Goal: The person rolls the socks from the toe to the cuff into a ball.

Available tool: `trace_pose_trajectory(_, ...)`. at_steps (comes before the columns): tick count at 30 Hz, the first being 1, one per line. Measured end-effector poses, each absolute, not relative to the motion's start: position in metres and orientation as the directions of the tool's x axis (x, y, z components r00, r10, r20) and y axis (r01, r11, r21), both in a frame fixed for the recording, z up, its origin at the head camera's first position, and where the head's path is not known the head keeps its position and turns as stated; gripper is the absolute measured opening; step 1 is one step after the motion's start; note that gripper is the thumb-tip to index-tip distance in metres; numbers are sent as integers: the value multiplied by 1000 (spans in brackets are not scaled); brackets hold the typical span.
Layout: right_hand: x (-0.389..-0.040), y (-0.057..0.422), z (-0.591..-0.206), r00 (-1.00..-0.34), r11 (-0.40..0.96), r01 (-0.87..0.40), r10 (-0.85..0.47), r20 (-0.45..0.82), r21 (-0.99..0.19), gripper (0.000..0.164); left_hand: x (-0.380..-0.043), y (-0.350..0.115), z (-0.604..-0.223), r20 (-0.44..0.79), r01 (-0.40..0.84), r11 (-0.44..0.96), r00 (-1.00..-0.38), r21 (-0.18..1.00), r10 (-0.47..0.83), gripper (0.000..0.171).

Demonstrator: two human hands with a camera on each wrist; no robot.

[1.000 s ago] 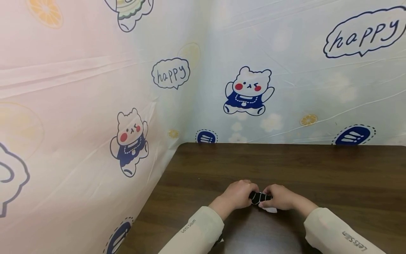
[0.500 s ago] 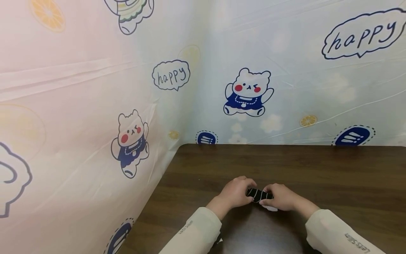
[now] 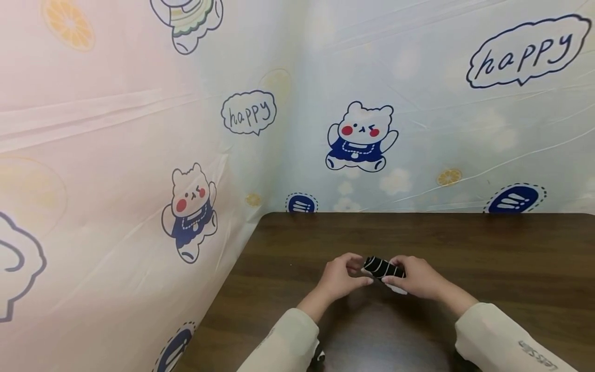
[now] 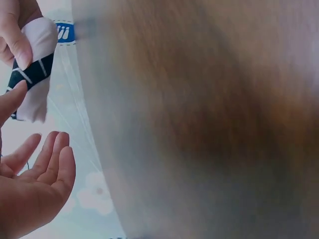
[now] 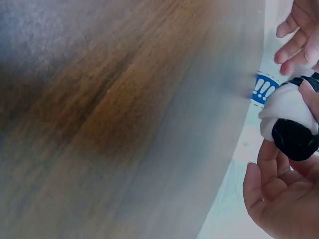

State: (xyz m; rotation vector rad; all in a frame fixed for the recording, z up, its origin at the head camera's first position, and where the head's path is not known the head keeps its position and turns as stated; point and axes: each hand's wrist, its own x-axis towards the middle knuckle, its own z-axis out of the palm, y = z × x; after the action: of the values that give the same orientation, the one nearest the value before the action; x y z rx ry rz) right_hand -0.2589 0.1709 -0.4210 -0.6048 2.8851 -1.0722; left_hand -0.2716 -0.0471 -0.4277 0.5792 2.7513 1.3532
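Observation:
A rolled sock [image 3: 378, 267], black with thin white lines and a white part beneath, is held above the table in the head view. My right hand [image 3: 418, 277] grips its right end, thumb in front and fingers behind. My left hand [image 3: 341, 279] is at the other end, fingers loosely bent and spread from the thumb, whose tip is right by the fabric. In the left wrist view, the sock [image 4: 41, 37] shows white with a dark striped band. Its rounded black end and white folds face the camera in the right wrist view, over the right hand [image 5: 284, 194].
A dark wooden table [image 3: 288, 248] extends under both hands and back to a printed curtain [image 3: 418, 124]. Another curtain side hangs along the table's left edge. A small black and white item [image 3: 319, 355] peeks out beside the left sleeve.
My right hand has raised the sock away from the body, tilting it so its left end points up. The left hand has loosened from that end, its fingers parting from the fabric.

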Motion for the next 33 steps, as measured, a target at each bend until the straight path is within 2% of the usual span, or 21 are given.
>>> trace_pose_trajectory(7, -255, 168, -422, -941, 687, -332, -292, 172, -646, 41, -265, -39, -434, 40, 131, 373, -969, 918, 242, 52)
trace_pose_trajectory(11, -253, 166, -424, -942, 681, -334, -265, 206, -651, 40, -259, -31, -434, -25, 34, 266, -977, 963, 212, 52)
trace_pose_trajectory(15, -250, 163, -426, -937, 675, -350, -248, 246, -650, 38, -256, -24, -434, -46, -14, 168, -981, 986, 188, 45)
trace_pose_trajectory(23, -246, 157, -428, -939, 662, -343, -219, 265, -667, 39, -258, -16, -437, -27, -25, 15, -992, 1000, 123, 30)
trace_pose_trajectory(33, -242, 156, -428, -949, 659, -312, -188, 252, -684, 44, -259, -15, -433, 58, 68, 97, -992, 993, 111, 25)
